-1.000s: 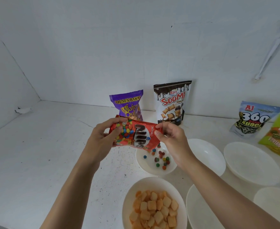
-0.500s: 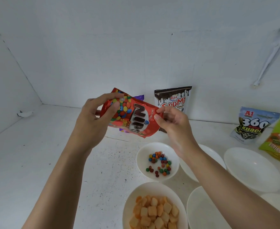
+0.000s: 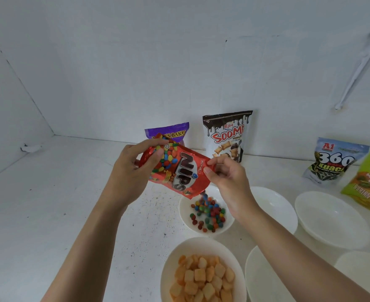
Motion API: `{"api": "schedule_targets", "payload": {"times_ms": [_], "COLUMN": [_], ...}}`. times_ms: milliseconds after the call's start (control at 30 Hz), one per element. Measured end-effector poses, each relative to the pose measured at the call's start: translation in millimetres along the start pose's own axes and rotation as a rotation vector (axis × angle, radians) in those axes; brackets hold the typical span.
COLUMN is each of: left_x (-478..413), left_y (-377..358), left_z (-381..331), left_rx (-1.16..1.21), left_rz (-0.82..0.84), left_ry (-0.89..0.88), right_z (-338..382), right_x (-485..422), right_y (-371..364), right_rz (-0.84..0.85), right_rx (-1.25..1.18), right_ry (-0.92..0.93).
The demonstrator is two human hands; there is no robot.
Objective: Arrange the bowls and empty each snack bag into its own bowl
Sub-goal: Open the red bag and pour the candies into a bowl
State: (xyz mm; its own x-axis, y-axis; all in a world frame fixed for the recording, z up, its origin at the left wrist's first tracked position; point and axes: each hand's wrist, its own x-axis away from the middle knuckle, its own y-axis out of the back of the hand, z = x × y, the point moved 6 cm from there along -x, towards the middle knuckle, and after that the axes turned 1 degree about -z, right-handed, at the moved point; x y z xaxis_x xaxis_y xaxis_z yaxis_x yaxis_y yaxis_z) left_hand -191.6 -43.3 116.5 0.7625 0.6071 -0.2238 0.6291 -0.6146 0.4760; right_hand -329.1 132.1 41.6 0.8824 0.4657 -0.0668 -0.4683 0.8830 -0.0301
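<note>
Centre of frame: left hand [image 3: 131, 171] grips the red candy bag [image 3: 179, 171] by its upper end; right hand [image 3: 225, 179] pinches its right edge. Bag tilted, lower corner above the small bowl [image 3: 185, 211]; candies [image 3: 208, 212] lie inside the bowl.

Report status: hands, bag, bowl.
Left hand and right hand grip tilted red foil Nips bag. Coloured candies falling into small white bowl. Nothing in the way.

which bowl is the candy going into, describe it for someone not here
Find the black-topped Soomi bag standing against the white back wall. In front of it, below the tilted red Nips bag, sits a small white bowl. It alone holds round multicoloured candies; the other bowls are empty or hold orange squares.
</note>
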Motion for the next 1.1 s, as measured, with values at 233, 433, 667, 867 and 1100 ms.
{"api": "schedule_targets", "payload": {"times_ms": [233,433,667,867,1100], "left_x": [-9.2,-12.7,-7.8,-12.8,-17.1], "left_y": [15.6,14.6,-25.9,-40.8,-36.7], "left_z": [-35.9,-51.6,-16.2,-8.3,-17.2], "left_rx": [0.041,-0.002,-0.109,-0.154,-0.251], "left_rz": [-0.051,-0.029,0.069,0.08,0.208], "left_ry": [-0.137,-0.195,-0.111,-0.131,-0.211], "right_z": [25.2,28.2,-29.1,-45.9,-49.4], "right_x": [-5.9,-8.2,-0.6,1.7,-7.1], "right_y": [-3.4,-1.1,9.7,12.8,20.4], "right_rz": [-0.02,-0.035,-0.115,-0.125,-0.121], "right_rx": [-0.127,-0.18,0.013,-0.026,-0.271], "right_ry": [0.048,0.051,-0.145,-0.212,-0.232]}}
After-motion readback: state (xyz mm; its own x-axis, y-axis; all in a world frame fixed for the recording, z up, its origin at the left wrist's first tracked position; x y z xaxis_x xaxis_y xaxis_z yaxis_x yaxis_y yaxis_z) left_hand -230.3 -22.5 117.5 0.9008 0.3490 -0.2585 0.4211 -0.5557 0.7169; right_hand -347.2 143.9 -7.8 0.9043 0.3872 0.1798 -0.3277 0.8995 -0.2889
